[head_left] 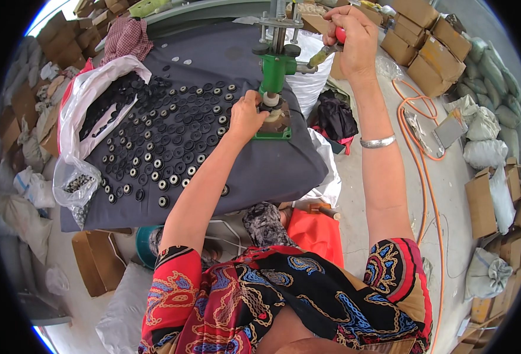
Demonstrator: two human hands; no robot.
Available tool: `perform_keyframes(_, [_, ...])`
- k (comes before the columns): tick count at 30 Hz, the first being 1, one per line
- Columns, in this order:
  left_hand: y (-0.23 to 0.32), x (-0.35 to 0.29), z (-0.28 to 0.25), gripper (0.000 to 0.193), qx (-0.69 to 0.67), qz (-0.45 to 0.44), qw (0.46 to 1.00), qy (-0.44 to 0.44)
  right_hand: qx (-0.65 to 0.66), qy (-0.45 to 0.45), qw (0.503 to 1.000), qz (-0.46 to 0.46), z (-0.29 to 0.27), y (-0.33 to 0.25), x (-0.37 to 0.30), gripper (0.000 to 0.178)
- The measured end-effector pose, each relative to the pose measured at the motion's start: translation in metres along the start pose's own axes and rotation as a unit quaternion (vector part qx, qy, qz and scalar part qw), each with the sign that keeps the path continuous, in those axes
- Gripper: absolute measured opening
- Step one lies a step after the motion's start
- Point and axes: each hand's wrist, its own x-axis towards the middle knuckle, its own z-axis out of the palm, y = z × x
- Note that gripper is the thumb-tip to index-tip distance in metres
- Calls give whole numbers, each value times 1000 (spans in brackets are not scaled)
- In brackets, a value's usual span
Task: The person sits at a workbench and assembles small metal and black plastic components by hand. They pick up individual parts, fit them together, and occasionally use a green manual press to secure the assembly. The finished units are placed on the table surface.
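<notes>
A green hand press (274, 72) stands at the table's right end, its column rising to the upper edge of the view. My right hand (353, 36) is raised and wrapped round the red ball knob (340, 36) of the press lever. At the press base, my left hand (248, 116) has its fingers closed by the round part under the ram (270, 100); whether they pinch a piece there is hidden. Left of that hand, many round black wheel-like parts (184, 130) lie spread out, several with metal rings in their centres.
A dark cloth (260, 171) covers the table. An open white bag of black parts (71, 133) and a clear bag of small pieces (79, 187) lie at its left. An orange hose (424, 194) runs along the floor at right, near cardboard boxes (438, 64) and sacks.
</notes>
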Motion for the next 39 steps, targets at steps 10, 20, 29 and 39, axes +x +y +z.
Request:
perform_keyframes(10, [1,8,8,55,-27,-13,1000,-7,-11,-35,998,-41,2,-6,-13,17])
perform_keyframes(20, [-6,3,3,60,-62,-14,998,-10,-108,-15,985,-137,-9,20,-109,9])
perform_keyframes(29, [-21,-35,-54,51,-88,-13,992,92,-166,-119,945,-254,-30,59,-150,6])
perform_keyframes(39, [-68,-221,-195,27,-113,-118,927,338,-27,42,995,-86,18,6,-14,22])
